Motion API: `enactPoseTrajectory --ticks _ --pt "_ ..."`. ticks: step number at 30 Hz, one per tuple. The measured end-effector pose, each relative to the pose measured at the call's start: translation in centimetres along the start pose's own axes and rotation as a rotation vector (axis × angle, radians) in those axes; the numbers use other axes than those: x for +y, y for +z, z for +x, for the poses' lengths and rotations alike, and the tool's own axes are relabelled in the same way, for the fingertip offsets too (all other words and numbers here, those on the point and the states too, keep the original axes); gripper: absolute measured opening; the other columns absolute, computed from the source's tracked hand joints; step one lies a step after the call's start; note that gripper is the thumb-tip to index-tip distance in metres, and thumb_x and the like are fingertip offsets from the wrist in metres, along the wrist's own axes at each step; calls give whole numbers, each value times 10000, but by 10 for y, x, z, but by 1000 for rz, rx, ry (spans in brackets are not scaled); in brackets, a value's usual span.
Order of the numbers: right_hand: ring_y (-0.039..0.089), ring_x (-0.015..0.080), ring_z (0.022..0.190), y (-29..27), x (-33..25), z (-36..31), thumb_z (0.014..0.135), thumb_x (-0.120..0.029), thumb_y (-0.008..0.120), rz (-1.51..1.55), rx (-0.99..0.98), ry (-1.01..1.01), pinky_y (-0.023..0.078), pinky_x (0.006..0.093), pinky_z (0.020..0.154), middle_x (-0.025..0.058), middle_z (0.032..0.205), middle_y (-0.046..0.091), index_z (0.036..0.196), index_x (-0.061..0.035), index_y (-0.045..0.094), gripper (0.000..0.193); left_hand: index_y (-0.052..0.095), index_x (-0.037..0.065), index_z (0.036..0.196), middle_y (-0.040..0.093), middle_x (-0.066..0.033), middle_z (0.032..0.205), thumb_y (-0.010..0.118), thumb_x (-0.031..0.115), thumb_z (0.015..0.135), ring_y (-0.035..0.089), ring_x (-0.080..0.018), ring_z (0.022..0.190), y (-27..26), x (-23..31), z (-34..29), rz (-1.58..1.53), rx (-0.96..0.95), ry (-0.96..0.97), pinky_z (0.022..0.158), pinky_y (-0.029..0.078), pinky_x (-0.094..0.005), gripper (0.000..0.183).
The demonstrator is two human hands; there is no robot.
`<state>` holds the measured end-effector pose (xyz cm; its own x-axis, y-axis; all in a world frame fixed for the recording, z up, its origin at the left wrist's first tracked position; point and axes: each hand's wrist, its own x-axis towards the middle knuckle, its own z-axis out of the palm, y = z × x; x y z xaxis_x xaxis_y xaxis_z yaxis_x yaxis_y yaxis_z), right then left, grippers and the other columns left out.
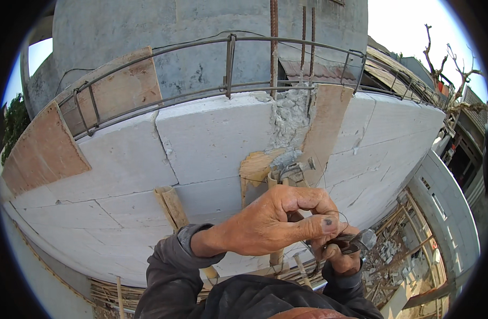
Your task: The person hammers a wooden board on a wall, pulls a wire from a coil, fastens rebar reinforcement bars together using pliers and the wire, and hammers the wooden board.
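Observation:
My left hand is closed in front of me, with thumb and forefinger pinched on a thin dark wire that loops up beside the fingertips. Just beyond and to the right of it, my right hand is wrapped round a dark metal tool with a rounded grey end; its exact kind is unclear. The two hands nearly touch, and the left partly covers the right. Behind my left knuckles, a grey metal piece rests near the top of an upright bamboo pole.
A white block wall spans the view, with a steel rebar cage along its top. Rough concrete fills a gap beside a plywood board. Another bamboo pole stands left. Rubble lies below right.

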<state>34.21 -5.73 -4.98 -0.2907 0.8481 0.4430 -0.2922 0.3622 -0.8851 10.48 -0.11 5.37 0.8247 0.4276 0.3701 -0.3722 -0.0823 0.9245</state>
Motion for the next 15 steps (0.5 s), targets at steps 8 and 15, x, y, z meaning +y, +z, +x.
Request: enactPoseTrajectory --ticks 8,15 --pt "510 103 724 -17 -50 23 1106 -302 635 -565 412 -407 429 285 652 36 829 581 1012 -14 607 304 639 56 654 454 51 590 681 532 1073 358 -68 575 -70 91 28 1418 779 701 551 263 -299 636" --pt "428 115 661 -82 -145 135 1144 -275 606 -1336 736 -731 350 338 613 40 730 532 1181 2 689 292 750 42 750 614 -53 652 598 712 1025 639 -210 668 -194 249 69 1978 1145 261 713 521 -427 741"
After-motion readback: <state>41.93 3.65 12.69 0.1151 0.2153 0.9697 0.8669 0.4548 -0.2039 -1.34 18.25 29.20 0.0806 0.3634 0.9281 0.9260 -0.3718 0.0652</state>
